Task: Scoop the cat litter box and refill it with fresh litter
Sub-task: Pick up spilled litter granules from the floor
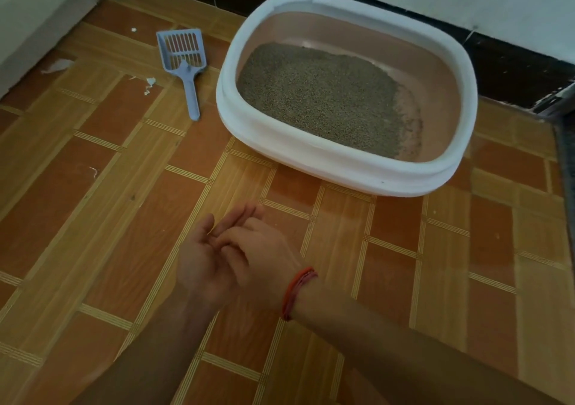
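A litter box (339,168) with a white rim and pink inside stands on the floor at the upper right. Grey-brown litter (323,99) covers most of its bottom, with a bare patch at the right end. A pale blue slotted scoop (186,62) lies on the floor just left of the box, handle toward me. My left hand (202,258) and my right hand (261,249) meet in front of me, low in the view and well short of the box. The right hand lies across the left palm, fingers relaxed. Neither holds anything.
The floor is brown wood-pattern tile with a few white scraps (149,84) near the scoop. A white wall with a dark skirting (513,62) runs behind the box. A pale surface (37,15) fills the upper left corner.
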